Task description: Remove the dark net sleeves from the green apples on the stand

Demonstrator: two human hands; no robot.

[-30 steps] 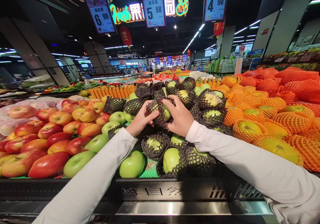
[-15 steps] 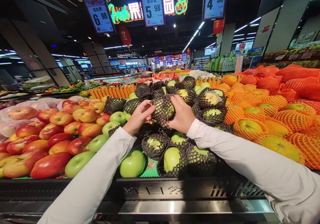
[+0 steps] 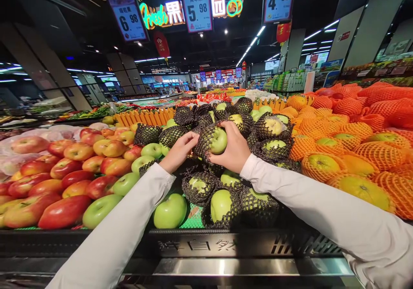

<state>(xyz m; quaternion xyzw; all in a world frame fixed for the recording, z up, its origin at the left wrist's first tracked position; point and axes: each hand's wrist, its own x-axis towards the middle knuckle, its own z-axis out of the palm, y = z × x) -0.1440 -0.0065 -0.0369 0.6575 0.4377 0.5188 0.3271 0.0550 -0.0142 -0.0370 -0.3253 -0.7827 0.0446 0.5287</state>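
Between my two hands, above the middle of the fruit display, is a green apple [image 3: 218,141] in a black foam net [image 3: 204,140]. My right hand [image 3: 235,148] is closed around its right side, thumb below and fingers over the top. On the other side, my left hand [image 3: 179,150] pinches at the left edge of the net; its fingertips are partly hidden. The bare green skin faces right and toward me through the net's opening. Just below lie more netted green apples [image 3: 198,185] and a bare green apple [image 3: 170,211].
Red-yellow apples [image 3: 66,173] are piled on the left. Oranges in orange nets [image 3: 322,163] fill the right side, with red-netted fruit [image 3: 392,104] behind. A black crate edge [image 3: 200,242] runs along the front. Price signs [image 3: 196,5] hang overhead.
The apple has turned in my hands, so its bare green side now shows through the net's opening. My right thumb has shifted left beneath it. Both arms stay nearly in place.
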